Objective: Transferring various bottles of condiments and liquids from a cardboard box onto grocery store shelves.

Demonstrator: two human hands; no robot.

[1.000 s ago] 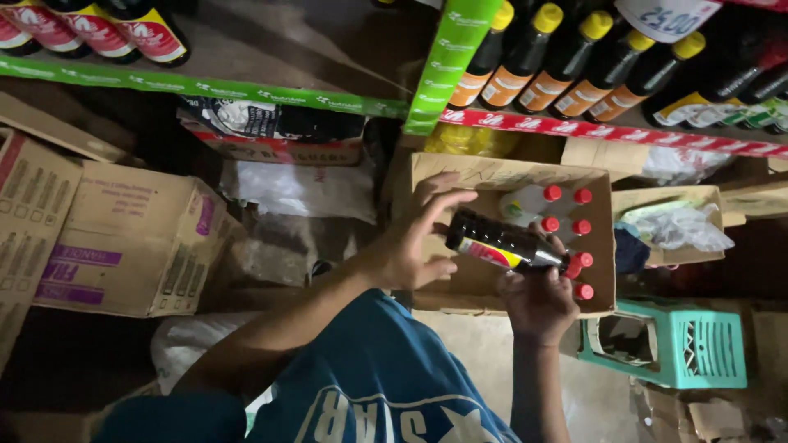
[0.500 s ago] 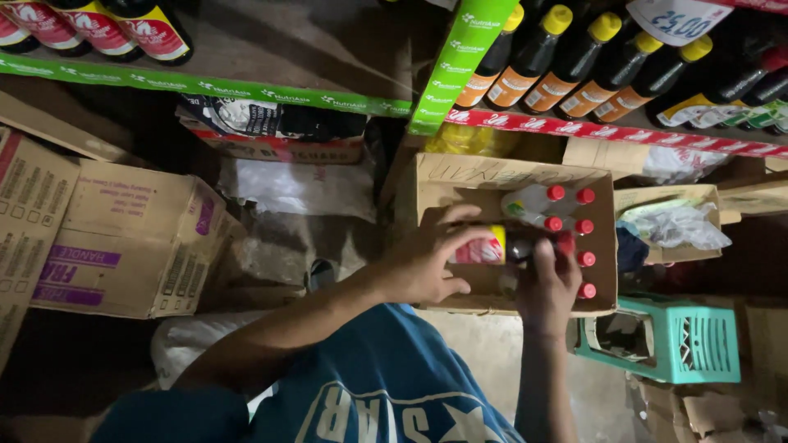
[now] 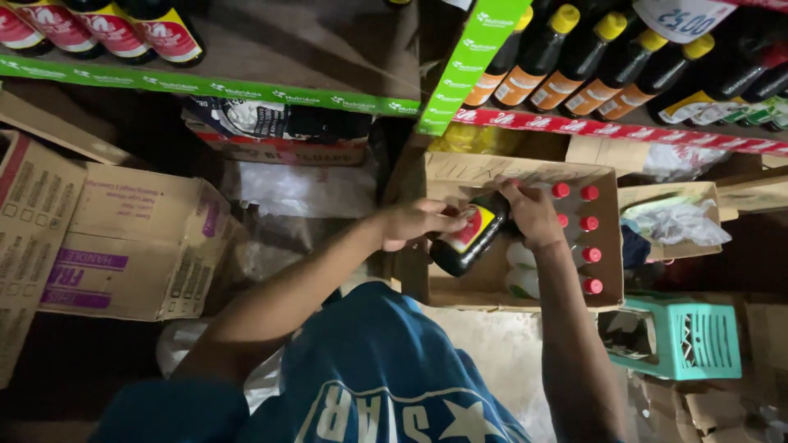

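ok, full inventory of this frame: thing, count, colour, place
dark bottle: 1, dark with red-yellow label, held tilted over the open box
open cardboard box: 1, brown, floor, centre
red-capped bottles: about 7 caps visible, clear, in the open box, right side
yellow-capped bottles: about 4, dark, upper shelf, right
red-labelled bottles: 3 visible, dark, upper shelf, left
closed cartons: at least 2, brown with purple print, floor, left
plastic crate: 1, teal, floor, right
small box with plastic bags: 1, brown, right of the open box
left hand: 1, grips the dark bottle's body
right hand: 1, grips the dark bottle's neck end
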